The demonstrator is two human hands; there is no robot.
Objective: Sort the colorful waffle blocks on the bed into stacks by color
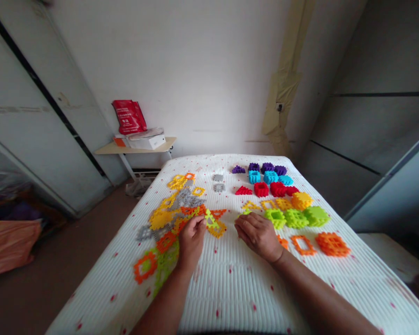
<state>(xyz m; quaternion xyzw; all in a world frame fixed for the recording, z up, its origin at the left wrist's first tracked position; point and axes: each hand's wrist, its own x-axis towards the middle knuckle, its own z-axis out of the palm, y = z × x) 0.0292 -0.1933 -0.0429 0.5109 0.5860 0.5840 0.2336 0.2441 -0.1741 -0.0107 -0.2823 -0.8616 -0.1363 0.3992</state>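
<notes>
My left hand (pixel 192 236) pinches a lime-green triangular building piece (pixel 210 219) with a notched edge, just above the mixed pile. My right hand (pixel 258 234) is closed, knuckles up, at the near end of the lime-green row. Behind its fingers a lime-green piece (pixel 245 212) shows in part; whether the fingers grip it is hidden. Beside that hand stand stacked lime-green square pieces (pixel 275 218). An orange square frame (pixel 303 245) and an orange stack (pixel 332 244) lie nearer to me, with another orange piece (pixel 282 241) partly behind my wrist.
Yellow pieces (pixel 160 218), grey pieces (pixel 186 199) and orange pieces (pixel 145 267) lie jumbled at left. Red (pixel 261 189), blue (pixel 271 177) and purple (pixel 267 167) stacks form rows at right. Two grey stacks (pixel 219 187) sit mid-bed. A side table (pixel 136 149) carries a red bag (pixel 129 116).
</notes>
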